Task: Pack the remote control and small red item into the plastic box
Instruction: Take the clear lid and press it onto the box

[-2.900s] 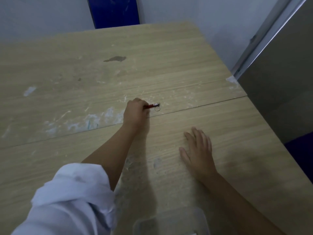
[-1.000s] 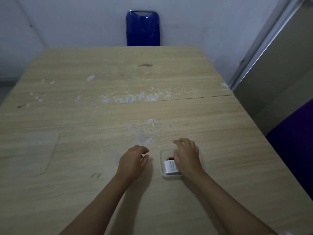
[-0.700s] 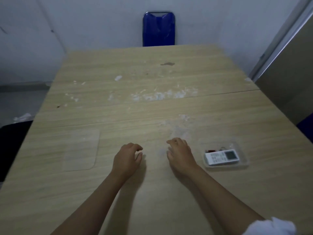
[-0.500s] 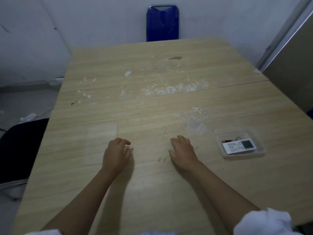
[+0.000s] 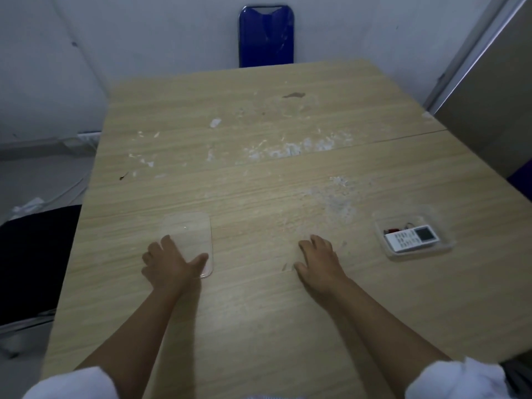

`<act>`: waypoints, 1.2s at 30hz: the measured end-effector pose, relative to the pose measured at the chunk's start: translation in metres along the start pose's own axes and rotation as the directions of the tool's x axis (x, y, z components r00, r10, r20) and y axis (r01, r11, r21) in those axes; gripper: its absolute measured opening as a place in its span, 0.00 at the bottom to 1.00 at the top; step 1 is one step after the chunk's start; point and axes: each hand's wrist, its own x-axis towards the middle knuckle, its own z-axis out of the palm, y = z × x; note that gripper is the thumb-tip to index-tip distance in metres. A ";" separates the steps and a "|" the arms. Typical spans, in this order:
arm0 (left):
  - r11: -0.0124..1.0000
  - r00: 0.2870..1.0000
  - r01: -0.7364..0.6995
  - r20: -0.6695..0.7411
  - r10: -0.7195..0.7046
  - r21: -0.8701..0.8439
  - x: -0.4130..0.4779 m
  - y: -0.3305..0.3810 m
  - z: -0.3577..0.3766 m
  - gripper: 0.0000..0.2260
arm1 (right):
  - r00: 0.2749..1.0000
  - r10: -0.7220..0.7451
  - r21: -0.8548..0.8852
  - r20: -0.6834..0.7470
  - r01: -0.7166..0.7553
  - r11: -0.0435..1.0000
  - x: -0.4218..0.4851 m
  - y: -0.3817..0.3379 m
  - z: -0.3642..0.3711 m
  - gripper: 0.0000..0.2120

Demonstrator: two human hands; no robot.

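Note:
A clear plastic box (image 5: pixel 444 245) sits on the table at the right. Inside it lie a white remote control (image 5: pixel 412 238) and, behind it, a small red item (image 5: pixel 392 230) with a metal ring. A clear flat lid (image 5: pixel 190 232) lies on the table left of centre. My left hand (image 5: pixel 169 266) rests on the lid's near edge with fingers spread, thumb across its near right corner. My right hand (image 5: pixel 319 258) lies flat on the bare table, fingers apart, well left of the box and holding nothing.
The wooden table (image 5: pixel 259 174) has white scuffs and a seam across its middle. A blue chair back (image 5: pixel 266 34) stands at the far edge. A dark chair (image 5: pixel 34 263) is at the left. A grey panel (image 5: pixel 489 105) rises at the right.
The red item went from my left hand into the box beside the remote. My right hand left the box. My left hand moved left onto the clear lid and spread its fingers.

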 end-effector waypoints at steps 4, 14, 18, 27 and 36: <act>0.974 0.999 -0.012 -0.032 0.005 -0.226 0.001 0.009 -0.002 0.42 | 0.999 -0.001 0.044 -0.047 0.003 0.999 -0.002 0.001 -0.006 0.23; 0.675 0.968 -0.183 -0.010 0.252 -0.715 -0.028 0.116 0.011 0.12 | 0.992 0.103 0.610 -0.078 -0.034 0.792 0.016 0.010 -0.062 0.17; 0.610 0.884 -0.423 -0.160 0.439 -0.670 -0.055 0.183 0.013 0.08 | 0.992 0.123 0.785 0.013 -0.086 0.613 0.032 0.026 -0.101 0.19; 0.444 0.546 -0.766 -0.106 0.831 -0.465 -0.102 0.287 0.033 0.11 | 0.951 0.223 0.960 0.215 -0.248 0.132 0.048 0.106 -0.177 0.20; 0.772 0.723 -0.572 0.274 0.634 -0.277 -0.128 0.328 0.080 0.56 | 0.925 0.321 0.954 0.201 -0.259 0.150 0.044 0.211 -0.193 0.15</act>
